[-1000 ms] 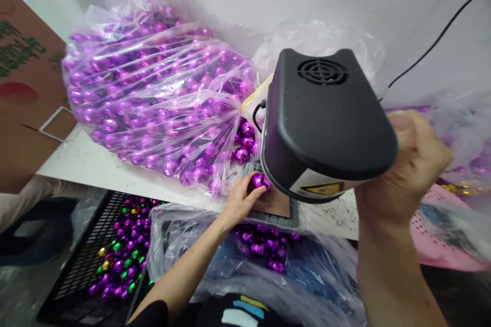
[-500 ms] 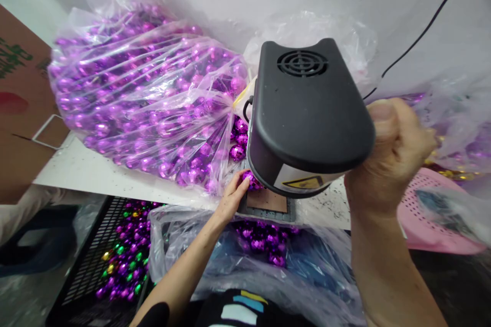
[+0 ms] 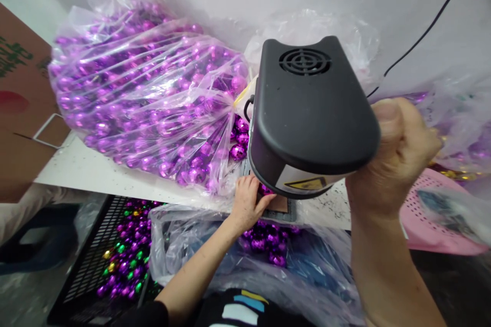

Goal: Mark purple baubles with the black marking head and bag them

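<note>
A black machine housing [image 3: 314, 112] with a round vent grille on top fills the middle of the view. My left hand [image 3: 247, 202] is below its front left edge, thumb and fingers around a shiny purple faceted ball [image 3: 264, 189], mostly hidden by the hand and the housing. Beneath that lies a brown board [image 3: 279, 205] on a grey base. My right hand [image 3: 402, 158] is closed against the housing's right side, thumb on top; what its fingers wrap round is hidden. Several purple balls [image 3: 238, 152] lie left of the machine.
A big clear bag [image 3: 153, 102] of purple balls lies on the white table [image 3: 88, 171]. Below are a black crate [image 3: 82, 265] of coloured balls and a plastic-lined container [image 3: 192, 245] with purple balls. A pink basket [image 3: 425, 219] stands right, a cardboard box [image 3: 23, 102] left.
My left hand has moved right and toward me, from the board's far left edge to its near side, with the thumb now to the right of the ball. My right hand has hardly shifted.
</note>
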Motion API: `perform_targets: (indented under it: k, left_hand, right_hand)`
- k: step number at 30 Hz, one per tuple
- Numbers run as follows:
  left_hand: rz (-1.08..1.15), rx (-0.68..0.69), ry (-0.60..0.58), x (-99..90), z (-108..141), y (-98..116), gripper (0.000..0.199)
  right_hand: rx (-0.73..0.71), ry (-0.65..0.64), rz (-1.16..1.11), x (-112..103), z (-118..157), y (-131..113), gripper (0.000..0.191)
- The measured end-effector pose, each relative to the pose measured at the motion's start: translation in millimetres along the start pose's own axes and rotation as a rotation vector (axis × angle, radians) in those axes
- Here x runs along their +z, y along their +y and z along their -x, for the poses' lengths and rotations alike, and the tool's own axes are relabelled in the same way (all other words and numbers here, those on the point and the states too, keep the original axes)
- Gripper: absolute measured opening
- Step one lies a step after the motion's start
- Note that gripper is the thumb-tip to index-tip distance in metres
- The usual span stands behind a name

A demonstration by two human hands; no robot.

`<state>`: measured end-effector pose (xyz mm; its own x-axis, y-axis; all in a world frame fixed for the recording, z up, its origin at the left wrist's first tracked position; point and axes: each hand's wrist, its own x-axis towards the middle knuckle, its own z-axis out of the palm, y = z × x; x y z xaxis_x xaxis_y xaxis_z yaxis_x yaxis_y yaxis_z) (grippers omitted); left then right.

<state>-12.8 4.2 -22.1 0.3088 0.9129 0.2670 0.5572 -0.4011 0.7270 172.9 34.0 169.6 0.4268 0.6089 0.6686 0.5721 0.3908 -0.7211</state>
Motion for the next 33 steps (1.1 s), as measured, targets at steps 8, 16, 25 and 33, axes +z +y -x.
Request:
perform_targets:
  k: [8,16,25,33]
  left_hand:
    - [0.109,0.032,-0.089,5.1,-7,0,0.035]
    - [0.077,0.020,-0.111,-0.8,-7,6,0.037]
    - [0.096,0.030,-0.115,0.8,-7,3,0.041]
    - [0.138,0.012,-0.113,0.4,-7,4,0.042]
  right_hand:
    - [0.030,0.027,-0.033,0,-2,4,0.053]
    - [-0.003,0.017,0.050,-19,19,-2,0.037]
    - [-0.160,-0.137,0.076,-47,91,13,0.013]
    - [-0.265,-0.090,0.083,-41,114,34,0.027]
